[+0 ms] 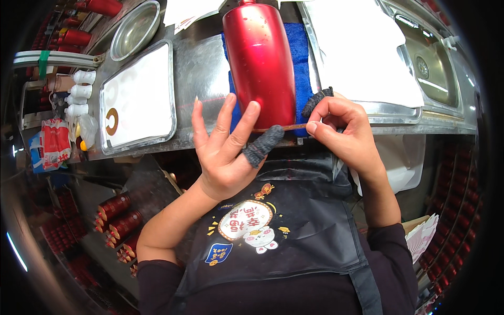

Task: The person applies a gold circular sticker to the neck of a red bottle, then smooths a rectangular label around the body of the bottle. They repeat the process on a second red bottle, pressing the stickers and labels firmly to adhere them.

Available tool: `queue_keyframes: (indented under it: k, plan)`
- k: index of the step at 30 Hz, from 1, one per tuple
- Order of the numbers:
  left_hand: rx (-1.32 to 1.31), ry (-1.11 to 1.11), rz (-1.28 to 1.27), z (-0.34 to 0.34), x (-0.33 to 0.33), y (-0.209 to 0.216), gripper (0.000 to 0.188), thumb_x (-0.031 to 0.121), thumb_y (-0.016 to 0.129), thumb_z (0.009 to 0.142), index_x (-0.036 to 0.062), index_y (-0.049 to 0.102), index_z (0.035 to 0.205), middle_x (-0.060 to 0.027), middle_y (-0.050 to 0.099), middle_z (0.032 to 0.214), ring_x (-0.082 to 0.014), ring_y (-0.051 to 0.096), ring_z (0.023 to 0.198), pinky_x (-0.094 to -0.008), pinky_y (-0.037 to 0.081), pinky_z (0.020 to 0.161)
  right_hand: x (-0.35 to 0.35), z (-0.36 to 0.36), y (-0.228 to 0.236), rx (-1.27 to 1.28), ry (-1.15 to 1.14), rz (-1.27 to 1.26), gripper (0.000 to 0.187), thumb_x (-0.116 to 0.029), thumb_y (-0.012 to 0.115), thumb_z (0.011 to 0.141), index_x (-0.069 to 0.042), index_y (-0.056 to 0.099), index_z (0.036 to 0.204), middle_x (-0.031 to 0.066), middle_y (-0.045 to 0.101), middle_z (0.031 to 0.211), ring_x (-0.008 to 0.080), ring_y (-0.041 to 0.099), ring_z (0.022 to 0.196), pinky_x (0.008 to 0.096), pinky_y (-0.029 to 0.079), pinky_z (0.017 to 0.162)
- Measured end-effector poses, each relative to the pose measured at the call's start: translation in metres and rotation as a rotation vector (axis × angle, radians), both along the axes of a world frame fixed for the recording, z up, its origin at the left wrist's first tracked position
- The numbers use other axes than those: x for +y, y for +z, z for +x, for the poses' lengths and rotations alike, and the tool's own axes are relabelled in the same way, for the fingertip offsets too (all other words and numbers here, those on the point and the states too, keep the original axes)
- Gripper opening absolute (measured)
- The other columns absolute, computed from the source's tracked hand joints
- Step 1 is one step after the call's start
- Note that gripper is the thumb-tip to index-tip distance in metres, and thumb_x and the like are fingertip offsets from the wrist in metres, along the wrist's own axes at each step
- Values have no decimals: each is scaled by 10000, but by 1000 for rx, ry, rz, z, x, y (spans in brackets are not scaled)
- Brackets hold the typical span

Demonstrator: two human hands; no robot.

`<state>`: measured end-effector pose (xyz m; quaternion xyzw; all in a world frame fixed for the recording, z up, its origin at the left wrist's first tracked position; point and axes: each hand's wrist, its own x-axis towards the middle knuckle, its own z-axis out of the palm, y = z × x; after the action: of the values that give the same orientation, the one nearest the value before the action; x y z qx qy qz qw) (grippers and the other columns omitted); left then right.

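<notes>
A large glossy red bottle [260, 63] lies on a blue towel [300, 58], its neck pointing away from me and its base toward me. Small drops show on its surface. Along the base end runs a thin gold-brown strip [294, 127]. My right hand [349, 131] pinches the strip's right end between thumb and forefinger; a dark knit finger sleeve [317, 101] sits on another of its fingers. Fingers spread, my left hand [226, 152] is at the base's left side. Its thumb wears a grey knit sleeve [262, 147] and its tip meets the strip.
At left, a metal tray [170, 94] with a white sheet carries a gold C-shaped piece [112, 122]; behind it stands a steel bowl [135, 30]. White sheets [362, 52] cover a tray at right, beside a sink [428, 63]. White bottles [79, 94] stand far left.
</notes>
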<state>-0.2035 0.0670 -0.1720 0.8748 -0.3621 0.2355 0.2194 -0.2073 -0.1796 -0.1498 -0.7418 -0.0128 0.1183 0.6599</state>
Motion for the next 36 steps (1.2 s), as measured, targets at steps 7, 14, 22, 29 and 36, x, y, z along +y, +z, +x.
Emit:
queue_keyframes:
  k: [7, 14, 22, 29, 36]
  plan:
    - [-7, 12, -36, 8, -18, 3, 288, 123, 788, 705, 90, 776, 990, -193, 626, 1389, -430, 559, 1324, -713, 229, 1134, 6, 3, -5, 103, -6, 24, 97, -78, 737, 845, -21, 663, 821, -32, 531, 839, 9, 464, 686, 189, 346, 605]
    - [237, 28, -358, 8, 1, -16, 574, 120, 882, 733, -39, 676, 1244, -245, 573, 1429, -399, 579, 1308, -645, 327, 1125, 11, 2, 2, 51, 32, 7, 101, -80, 747, 840, -20, 668, 819, -37, 519, 815, 7, 435, 651, 191, 320, 584]
    - [206, 12, -143, -14, 21, -19, 462, 126, 881, 741, 4, 726, 1160, -256, 533, 1468, -444, 545, 1330, -685, 277, 1125, 8, -4, 16, -36, -2, -31, 94, -53, 734, 827, -14, 656, 794, -33, 524, 808, 6, 438, 648, 194, 314, 580]
    - [105, -44, -55, -7, 14, -12, 433, 60, 849, 759, -17, 713, 1163, -249, 494, 1507, -440, 517, 1360, -683, 224, 1144, 4, 1, 5, 11, 2, -10, 82, -62, 705, 854, -17, 650, 813, -19, 606, 784, 15, 509, 647, 192, 383, 579]
    - [-17, -4, 40, 2, -10, 4, 251, 161, 730, 698, 139, 791, 940, -188, 599, 1431, -449, 532, 1345, -701, 231, 1133, 9, 4, -2, 87, -17, 47, 88, -56, 725, 847, -15, 657, 810, -26, 558, 841, 10, 476, 679, 186, 352, 601]
